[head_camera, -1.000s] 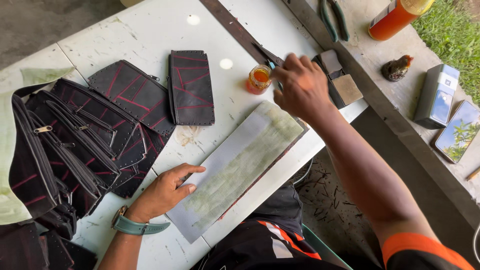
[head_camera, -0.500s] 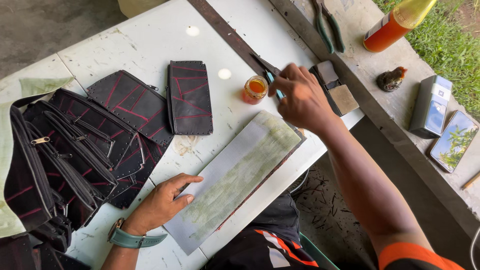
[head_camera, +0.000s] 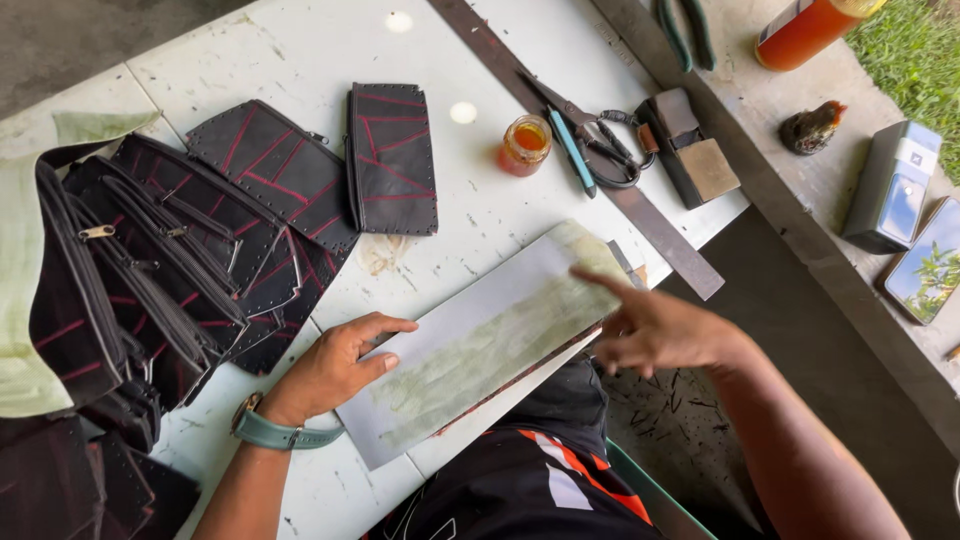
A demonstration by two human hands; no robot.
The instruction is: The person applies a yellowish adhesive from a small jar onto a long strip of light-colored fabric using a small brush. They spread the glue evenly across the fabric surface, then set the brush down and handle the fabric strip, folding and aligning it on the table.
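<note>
**Both hands open over a grey, green-stained board**

Flat and open, the left hand (head_camera: 335,365) presses its palm and spread fingers down on the near-left end of a long grey board (head_camera: 480,345), gripping nothing. That board lies slantwise across the near edge of the white table (head_camera: 300,60), its surface smeared with a green stain, and its near end reaches past the table edge above the person's lap. A teal-strapped watch (head_camera: 272,430) sits on the left wrist.

Over the far-right end of the board the right hand (head_camera: 660,330) hovers with fingers loosely spread and the forefinger stretched out toward the board's top corner; it holds nothing, and whether the fingertip touches the surface cannot be told, since the hand is blurred.

Beyond the board stands a small open jar (head_camera: 525,145) of orange liquid. Just to its right lie a blue-handled tool (head_camera: 572,152) and a pair of scissors (head_camera: 600,145), resting on a long dark metal strip (head_camera: 600,180) that runs slantwise across the table. A block (head_camera: 695,150) sits beside them. Left of the board, black pouches with red lines (head_camera: 390,155) lie flat, and a heap of black zippered bags (head_camera: 130,280) fills the left side.
</note>
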